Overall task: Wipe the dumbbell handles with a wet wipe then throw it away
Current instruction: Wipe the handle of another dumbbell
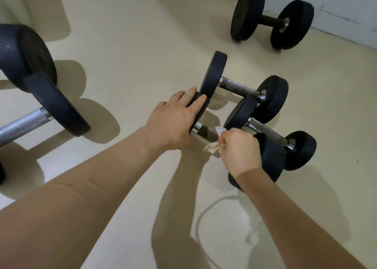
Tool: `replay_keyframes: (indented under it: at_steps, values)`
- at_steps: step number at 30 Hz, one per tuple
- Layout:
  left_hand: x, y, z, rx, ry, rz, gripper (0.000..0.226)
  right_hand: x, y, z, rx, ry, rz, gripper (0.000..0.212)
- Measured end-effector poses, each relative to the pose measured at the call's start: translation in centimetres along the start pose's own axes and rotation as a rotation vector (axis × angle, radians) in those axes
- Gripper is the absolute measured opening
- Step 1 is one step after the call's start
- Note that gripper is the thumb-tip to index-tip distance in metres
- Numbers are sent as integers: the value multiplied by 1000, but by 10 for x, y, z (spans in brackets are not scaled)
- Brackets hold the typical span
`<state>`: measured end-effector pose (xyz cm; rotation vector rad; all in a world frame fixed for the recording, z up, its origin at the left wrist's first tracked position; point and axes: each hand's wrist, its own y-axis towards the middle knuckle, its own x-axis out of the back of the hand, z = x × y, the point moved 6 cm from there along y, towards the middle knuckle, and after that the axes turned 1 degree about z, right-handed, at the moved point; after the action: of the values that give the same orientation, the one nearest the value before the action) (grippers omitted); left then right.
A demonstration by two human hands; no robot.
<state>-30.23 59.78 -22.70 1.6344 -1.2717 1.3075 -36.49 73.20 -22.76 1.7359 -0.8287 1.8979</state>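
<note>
A black dumbbell lies on the floor in the middle; its worn metal handle [207,133] shows between my two hands. My left hand [175,120] grips its left weight plate [201,107] from above. My right hand [238,148] is closed around a crumpled white wet wipe [212,146] wrapped on the handle's right part. The dumbbell's right plate [271,158] sits behind my right wrist. Two more black dumbbells lie just beyond, one with a rusty handle [238,87], one with a dark handle [267,130].
A big dumbbell with a chrome bar [24,124] lies at the left. Another black dumbbell [271,20] stands by the white wall at the top right. The floor [142,44] is pale beige. A thin cord [206,207] curls on the floor near my right forearm.
</note>
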Motion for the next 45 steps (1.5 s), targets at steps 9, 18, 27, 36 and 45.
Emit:
replay_keyframes:
  at_steps: [9,18,27,36,45]
  values:
    - [-5,3,-4,18,-20,26,100,-5,7,-1,37,-32,12,11]
    - [-8,-27,-53,-143,-4,-355,49,7,48,4,66,251,74,17]
    - [-37,19,-74,-63,86,-29,30,35,0,-59,11,5,-206,37]
    - [-58,55,-87,-98,-164,-38,18,10,-14,-91,-204,119,-405,29]
    - [-45,98,-85,-116,-153,-136,18,22,63,-151,-369,473,-226,25]
